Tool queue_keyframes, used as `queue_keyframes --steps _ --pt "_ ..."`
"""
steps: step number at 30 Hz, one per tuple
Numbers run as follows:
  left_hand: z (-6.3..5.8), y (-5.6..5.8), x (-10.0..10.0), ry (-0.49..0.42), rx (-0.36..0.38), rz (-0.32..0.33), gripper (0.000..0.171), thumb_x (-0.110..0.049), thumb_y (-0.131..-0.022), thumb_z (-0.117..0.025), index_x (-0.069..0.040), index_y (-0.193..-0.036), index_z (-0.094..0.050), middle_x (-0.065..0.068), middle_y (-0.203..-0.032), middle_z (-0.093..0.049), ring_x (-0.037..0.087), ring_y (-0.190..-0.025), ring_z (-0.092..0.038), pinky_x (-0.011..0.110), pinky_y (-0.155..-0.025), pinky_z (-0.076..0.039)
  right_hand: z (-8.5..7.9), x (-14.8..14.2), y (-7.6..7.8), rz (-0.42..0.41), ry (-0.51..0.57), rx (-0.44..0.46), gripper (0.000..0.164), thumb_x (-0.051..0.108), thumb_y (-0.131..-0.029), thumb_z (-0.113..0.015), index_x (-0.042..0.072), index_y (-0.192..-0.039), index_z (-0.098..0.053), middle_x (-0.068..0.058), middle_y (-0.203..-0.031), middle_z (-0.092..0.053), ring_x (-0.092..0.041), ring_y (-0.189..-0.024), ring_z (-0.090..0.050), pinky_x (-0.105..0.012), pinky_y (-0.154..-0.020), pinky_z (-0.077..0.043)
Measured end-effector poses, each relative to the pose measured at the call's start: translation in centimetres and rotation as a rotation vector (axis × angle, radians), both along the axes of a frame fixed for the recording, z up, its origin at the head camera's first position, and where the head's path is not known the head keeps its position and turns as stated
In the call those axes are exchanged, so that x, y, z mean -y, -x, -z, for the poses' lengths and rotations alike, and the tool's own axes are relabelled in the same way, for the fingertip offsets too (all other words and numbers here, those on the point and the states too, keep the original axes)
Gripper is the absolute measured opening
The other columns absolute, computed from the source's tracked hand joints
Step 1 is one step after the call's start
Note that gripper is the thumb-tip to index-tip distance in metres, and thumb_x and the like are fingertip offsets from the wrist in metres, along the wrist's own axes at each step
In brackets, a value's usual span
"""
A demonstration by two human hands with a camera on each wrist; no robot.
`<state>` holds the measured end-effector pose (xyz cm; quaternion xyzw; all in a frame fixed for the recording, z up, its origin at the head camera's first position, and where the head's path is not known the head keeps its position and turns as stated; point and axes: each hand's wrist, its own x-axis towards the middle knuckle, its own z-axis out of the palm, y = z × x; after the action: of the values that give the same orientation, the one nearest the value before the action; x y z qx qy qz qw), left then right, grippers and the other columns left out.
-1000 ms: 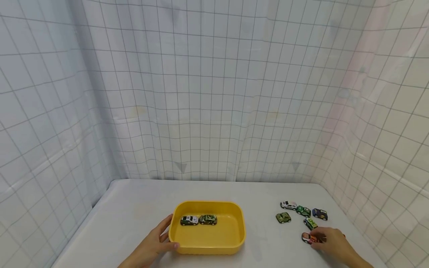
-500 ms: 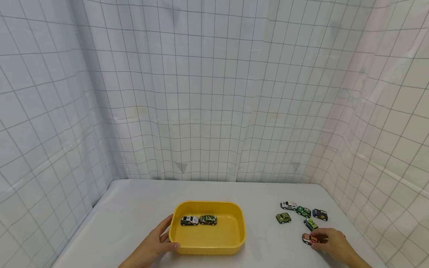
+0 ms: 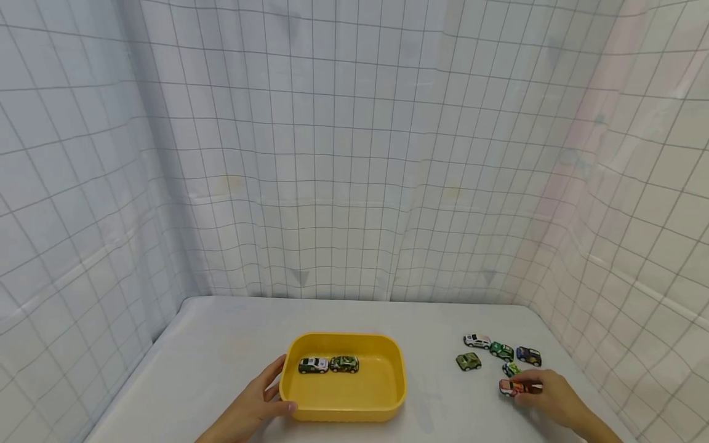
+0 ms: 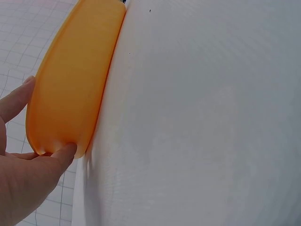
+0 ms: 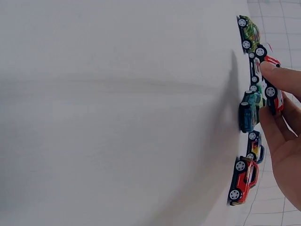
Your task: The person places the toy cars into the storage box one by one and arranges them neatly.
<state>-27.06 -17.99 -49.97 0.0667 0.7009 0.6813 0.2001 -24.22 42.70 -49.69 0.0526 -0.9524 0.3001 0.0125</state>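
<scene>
A yellow plastic tray (image 3: 382,381) stands on the white table, with two toy cars inside near its back left: a white-and-dark one (image 3: 313,365) and a camouflage-green one (image 3: 344,364). My left hand (image 3: 252,400) holds the tray's left end. In the left wrist view, the thumb lies at the rim and fingers touch the outer wall. At the right, my right hand (image 3: 551,397) pinches an orange-red and white toy car (image 3: 511,387) between thumb and fingers. The right wrist view shows this car (image 5: 273,92) raised off the table.
Beyond the right hand are a bright green toy car (image 3: 510,369), a dark blue one (image 3: 528,355), a green one (image 3: 501,351), a white one (image 3: 477,340) and an olive-green one (image 3: 468,361). A red toy car (image 5: 243,181) appears in the right wrist view. Grid-patterned curtains surround the table.
My right hand has closed on the orange-red car and lifted it slightly, now covering part of the bright green car. The left hand and tray have stayed in place.
</scene>
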Motion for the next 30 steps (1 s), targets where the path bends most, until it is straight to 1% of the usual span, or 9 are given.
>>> queue_keyframes --steps 2,3,7,10,14,18,23,26,30 --pt "0.0 0.1 -0.1 0.006 0.004 -0.007 0.105 -0.013 -0.092 -0.079 0.002 -0.164 -0.004 0.033 -0.166 0.001 0.056 -0.147 -0.017 0.061 -0.116 -0.03 -0.2 -0.1 0.1 -0.031 0.008 -0.023 0.032 0.017 -0.082 -0.085 0.005 -0.11 -0.077 -0.011 -0.11 -0.072 -0.027 -0.098 -0.067 -0.031 -0.079 -0.06" --pt "0.0 0.1 -0.1 0.023 0.002 -0.014 0.105 -0.015 -0.092 -0.08 0.002 -0.164 -0.005 0.033 -0.166 0.0 0.057 -0.147 -0.018 0.061 -0.115 -0.031 -0.3 -0.1 0.2 -0.04 0.013 -0.03 0.031 0.016 -0.083 -0.085 0.004 -0.11 -0.077 -0.011 -0.11 -0.072 -0.028 -0.099 -0.067 -0.032 -0.08 -0.06" --pt "0.1 0.0 -0.1 0.1 -0.003 -0.032 0.105 -0.021 -0.092 -0.08 0.003 -0.164 -0.008 0.032 -0.166 -0.006 0.056 -0.146 -0.022 0.06 -0.114 -0.033 -0.4 0.2 0.4 -0.051 0.06 -0.029 0.032 0.015 -0.084 -0.085 0.0 -0.111 -0.075 -0.011 -0.111 -0.07 -0.027 -0.098 -0.067 -0.034 -0.082 -0.061" --pt "0.1 -0.2 0.0 0.123 -0.009 -0.028 0.102 -0.023 -0.094 -0.078 0.003 -0.163 -0.008 0.031 -0.167 -0.007 0.055 -0.146 -0.024 0.06 -0.114 -0.034 -0.6 0.7 0.6 -0.049 0.056 -0.046 0.032 0.016 -0.083 -0.085 0.001 -0.11 -0.075 -0.009 -0.11 -0.07 -0.025 -0.098 -0.066 -0.035 -0.083 -0.061" --pt "0.1 0.0 -0.2 0.124 -0.018 -0.033 0.1 -0.023 -0.095 -0.078 0.002 -0.163 -0.009 0.031 -0.167 -0.009 0.055 -0.146 -0.026 0.059 -0.113 -0.035 -1.5 1.5 0.9 0.005 0.016 -0.072 0.03 0.016 -0.082 -0.086 0.006 -0.108 -0.077 -0.005 -0.108 -0.071 -0.022 -0.098 -0.066 -0.037 -0.084 -0.06" --pt "0.0 0.1 -0.3 0.136 -0.016 -0.045 0.1 -0.023 -0.094 -0.078 0.002 -0.163 -0.01 0.031 -0.167 -0.01 0.055 -0.145 -0.027 0.059 -0.113 -0.035 -2.2 2.2 1.3 0.026 0.022 -0.06 0.03 0.016 -0.082 -0.086 0.005 -0.109 -0.077 -0.004 -0.108 -0.071 -0.023 -0.099 -0.066 -0.039 -0.085 -0.06" --pt "0.0 0.0 -0.3 0.13 -0.013 -0.047 0.101 -0.024 -0.094 -0.079 0.002 -0.163 -0.011 0.03 -0.167 -0.01 0.055 -0.145 -0.027 0.059 -0.113 -0.035 -2.5 3.0 1.9 -0.029 0.022 -0.087 0.032 0.017 -0.083 -0.086 0.003 -0.11 -0.076 -0.005 -0.108 -0.071 -0.025 -0.099 -0.066 -0.039 -0.085 -0.06" --pt "-0.1 0.0 -0.3 0.135 -0.015 -0.046 0.101 -0.025 -0.093 -0.079 0.002 -0.163 -0.011 0.03 -0.167 -0.011 0.054 -0.145 -0.028 0.059 -0.113 -0.036 -2.6 3.3 2.2 -0.066 -0.001 -0.103 0.032 0.017 -0.084 -0.085 0.003 -0.111 -0.076 -0.005 -0.107 -0.072 -0.024 -0.098 -0.066 -0.036 -0.083 -0.06" --pt "-0.1 -0.1 -0.3 0.131 -0.012 -0.047 0.102 -0.024 -0.093 -0.079 0.001 -0.164 -0.01 0.03 -0.167 -0.01 0.055 -0.146 -0.027 0.059 -0.113 -0.035 -3.0 3.9 2.6 -0.093 -0.02 -0.111 0.033 0.02 -0.085 -0.084 0.005 -0.113 -0.076 -0.003 -0.107 -0.072 -0.021 -0.095 -0.065 -0.034 -0.081 -0.058"
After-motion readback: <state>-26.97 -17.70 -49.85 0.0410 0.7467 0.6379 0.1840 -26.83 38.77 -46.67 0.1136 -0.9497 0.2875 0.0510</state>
